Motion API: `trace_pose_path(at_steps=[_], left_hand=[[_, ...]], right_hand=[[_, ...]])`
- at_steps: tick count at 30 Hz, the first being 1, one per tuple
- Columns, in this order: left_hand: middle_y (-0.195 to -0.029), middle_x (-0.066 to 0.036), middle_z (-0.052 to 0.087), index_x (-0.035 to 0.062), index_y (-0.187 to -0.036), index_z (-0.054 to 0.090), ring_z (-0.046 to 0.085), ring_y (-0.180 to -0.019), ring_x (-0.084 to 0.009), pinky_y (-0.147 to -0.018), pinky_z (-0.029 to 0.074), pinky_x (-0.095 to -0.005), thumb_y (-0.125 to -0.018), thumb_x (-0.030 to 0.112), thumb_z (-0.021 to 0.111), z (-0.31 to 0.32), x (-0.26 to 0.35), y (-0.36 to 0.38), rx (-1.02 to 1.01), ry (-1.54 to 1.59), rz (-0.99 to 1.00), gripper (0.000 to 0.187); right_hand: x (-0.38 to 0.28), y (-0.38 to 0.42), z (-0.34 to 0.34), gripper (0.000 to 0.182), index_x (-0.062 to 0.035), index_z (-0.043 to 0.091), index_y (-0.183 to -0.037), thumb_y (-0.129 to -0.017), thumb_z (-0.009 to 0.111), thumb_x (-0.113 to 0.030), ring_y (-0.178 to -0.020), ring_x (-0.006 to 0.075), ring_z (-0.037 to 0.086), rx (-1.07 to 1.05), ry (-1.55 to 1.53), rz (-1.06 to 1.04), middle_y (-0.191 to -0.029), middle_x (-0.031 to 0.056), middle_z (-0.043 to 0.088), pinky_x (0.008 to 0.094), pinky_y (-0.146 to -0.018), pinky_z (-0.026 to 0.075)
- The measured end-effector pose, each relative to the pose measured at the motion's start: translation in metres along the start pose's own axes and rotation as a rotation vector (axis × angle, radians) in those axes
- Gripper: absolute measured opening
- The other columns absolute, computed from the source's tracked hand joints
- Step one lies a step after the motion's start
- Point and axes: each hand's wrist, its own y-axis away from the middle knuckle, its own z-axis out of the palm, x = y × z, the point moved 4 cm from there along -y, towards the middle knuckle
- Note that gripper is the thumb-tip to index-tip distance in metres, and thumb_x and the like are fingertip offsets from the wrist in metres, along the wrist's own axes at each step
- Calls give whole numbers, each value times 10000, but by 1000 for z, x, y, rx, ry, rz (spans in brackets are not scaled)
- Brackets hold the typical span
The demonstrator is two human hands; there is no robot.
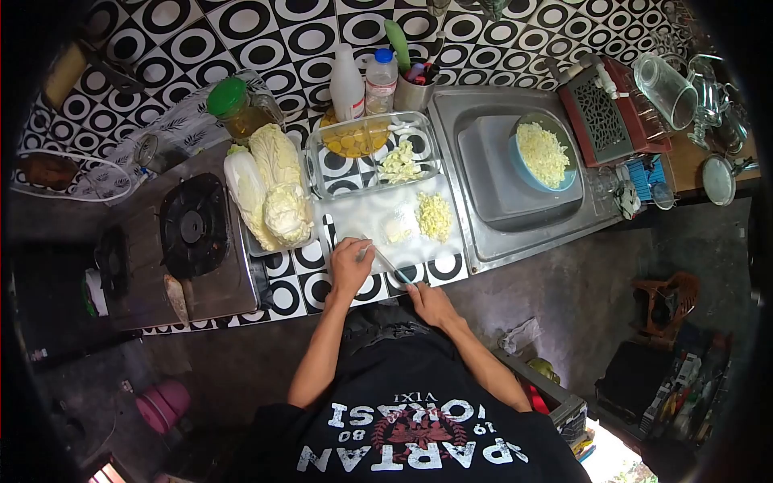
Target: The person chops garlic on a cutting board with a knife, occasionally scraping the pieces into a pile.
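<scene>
My right hand (429,303) is closed round the handle of a knife (390,264), whose blade slants up and left over the near part of a pale cutting board (354,216). My left hand (352,264) is on the board's near left edge, fingers bent together close to the blade's tip; what they hold, if anything, is hidden. Farther up the board lie a pile of finely chopped pale yellow pieces (435,217) and a smaller whitish heap (398,229). Behind it, a divided clear container (316,171) has larger chopped pieces (400,163) in its right compartment.
Napa cabbages (266,189) fill a clear tray left of the board, beside a gas stove (193,221). Right, a bowl of shredded cabbage (542,157) stands in the metal sink (475,258). Bottles (346,84) and a utensil cup (415,97) line the tiled wall.
</scene>
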Motion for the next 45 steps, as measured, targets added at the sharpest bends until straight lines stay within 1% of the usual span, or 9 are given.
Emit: trace_pose_path(at_steps=[3, 5, 15, 24, 31, 33, 40, 43, 45], left_hand=[[-812, -87, 636, 55, -889, 695, 582, -663, -192, -626, 471, -288, -737, 109, 689, -6, 3, -3, -9, 31, -63, 161], [-800, -103, 627, 55, -871, 693, 599, -654, -241, -607, 483, -312, -734, 118, 685, -7, 6, -8, -11, 7, -83, 151], [-801, -110, 629, 49, -868, 683, 593, -691, -263, -644, 478, -331, -735, 128, 671, 6, 32, -85, -37, -34, 55, 155], [-983, -130, 628, 82, -907, 694, 563, -935, -318, -842, 468, -387, -734, 206, 651, 59, 22, -163, -334, -396, -35, 217], [-1030, -109, 610, 117, -965, 685, 496, -1046, -307, -885, 440, -385, -745, 189, 631, 76, 24, -193, -358, -693, -42, 237], [-1058, -130, 604, 118, -992, 676, 488, -1072, -343, -923, 409, -387, -743, 188, 654, 78, 23, -193, -395, -759, -38, 259], [-951, -119, 635, 123, -856, 710, 473, -1069, -338, -909, 406, -379, -703, 205, 698, 68, 24, -199, -316, -527, -137, 174], [-854, -105, 661, 106, -803, 712, 553, -973, -305, -849, 448, -363, -695, 215, 709, 60, 31, -203, -232, -549, -93, 154], [-796, -99, 676, 78, -802, 704, 628, -798, -258, -756, 489, -330, -706, 216, 708, 61, 25, -209, -249, -380, -158, 168]], right_hand=[[12, -3, -5, 504, 26, 541, -872, -954, 336, -427, -804, 475, 559, 34, -26, 24, -782, 298, 587, 513, -696, 426], [23, -6, -9, 519, 23, 543, -865, -953, 326, -440, -802, 475, 561, 86, -37, 41, -772, 293, 589, 506, -700, 433], [40, 6, -50, 467, 17, 544, -864, -955, 350, -398, -826, 481, 548, 192, -292, 129, -787, 287, 587, 511, -709, 415], [42, 11, -67, 459, 26, 514, -821, -962, 350, -380, -798, 481, 528, 219, -321, 89, -761, 279, 560, 488, -672, 407], [39, 10, -74, 446, 16, 530, -853, -959, 357, -381, -831, 484, 530, 236, -346, 131, -796, 281, 570, 486, -695, 415], [39, 10, -74, 482, 17, 528, -779, -958, 369, -401, -677, 394, 564, 316, -311, 90, -670, 218, 556, 438, -619, 419], [44, 6, -72, 496, 22, 530, -786, -957, 368, -415, -685, 395, 563, 270, -310, 124, -680, 221, 559, 437, -624, 418], [41, 3, -74, 505, 21, 532, -783, -956, 365, -423, -682, 386, 563, 289, -293, 80, -679, 217, 559, 433, -626, 419], [40, 1, -74, 511, 23, 533, -779, -956, 363, -426, -673, 383, 561, 281, -280, 70, -671, 215, 557, 431, -622, 419]])
